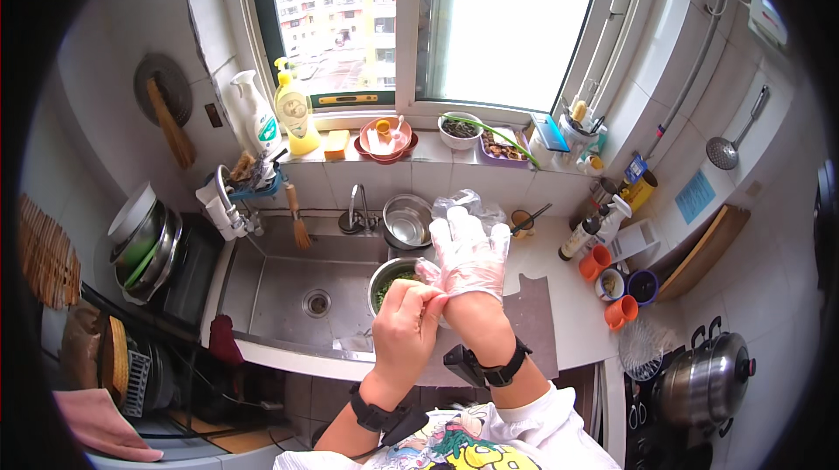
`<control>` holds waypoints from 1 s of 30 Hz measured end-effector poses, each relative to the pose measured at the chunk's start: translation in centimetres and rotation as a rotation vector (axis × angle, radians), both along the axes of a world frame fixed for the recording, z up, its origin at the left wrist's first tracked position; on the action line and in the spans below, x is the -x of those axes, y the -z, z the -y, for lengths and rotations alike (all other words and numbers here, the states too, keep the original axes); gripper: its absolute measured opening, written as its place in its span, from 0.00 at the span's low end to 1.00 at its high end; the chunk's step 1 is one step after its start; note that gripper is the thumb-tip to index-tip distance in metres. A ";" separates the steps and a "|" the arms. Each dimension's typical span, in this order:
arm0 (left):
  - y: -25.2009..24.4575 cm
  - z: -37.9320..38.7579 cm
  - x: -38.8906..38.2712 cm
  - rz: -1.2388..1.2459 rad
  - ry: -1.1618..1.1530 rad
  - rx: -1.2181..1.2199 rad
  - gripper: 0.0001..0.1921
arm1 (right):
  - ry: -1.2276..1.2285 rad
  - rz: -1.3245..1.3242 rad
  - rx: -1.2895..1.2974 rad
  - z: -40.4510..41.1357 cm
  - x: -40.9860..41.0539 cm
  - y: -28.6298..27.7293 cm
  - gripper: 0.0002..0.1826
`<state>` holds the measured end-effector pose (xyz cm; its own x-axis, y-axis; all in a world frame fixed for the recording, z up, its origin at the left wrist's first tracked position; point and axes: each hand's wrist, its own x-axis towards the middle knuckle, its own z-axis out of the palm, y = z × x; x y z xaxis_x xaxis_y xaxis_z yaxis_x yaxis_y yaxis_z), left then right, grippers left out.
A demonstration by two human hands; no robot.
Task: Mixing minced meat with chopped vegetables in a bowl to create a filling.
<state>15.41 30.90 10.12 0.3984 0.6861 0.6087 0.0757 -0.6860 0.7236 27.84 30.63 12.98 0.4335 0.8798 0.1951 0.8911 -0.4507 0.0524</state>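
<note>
My right hand wears a clear disposable plastic glove, with its fingers spread and nothing in them. The bare thumb and fingers of my left hand pinch the glove's cuff at the right wrist. Partly behind both hands stands a metal bowl holding chopped greens. Crumpled clear plastic lies beyond my gloved fingertips. A second metal bowl, apparently with liquid in it, sits farther back.
The stainless steel sink lies left of my hands, its tap at the far left. On the right counter are orange mugs, spray bottles and a steel pot. A dish-soap bottle and small bowls line the windowsill.
</note>
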 end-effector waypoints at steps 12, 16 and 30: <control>2.3 -1.3 0.2 -0.140 0.106 -0.015 0.15 | -0.124 0.043 0.100 -0.1 0.3 3.6 0.41; 2.5 -3.0 2.0 -0.220 0.220 0.039 0.15 | -0.048 -0.078 0.280 -0.3 0.3 4.2 0.37; 6.9 0.5 -1.3 -0.205 -0.103 -0.076 0.06 | -0.114 0.126 0.294 0.1 0.0 11.9 0.28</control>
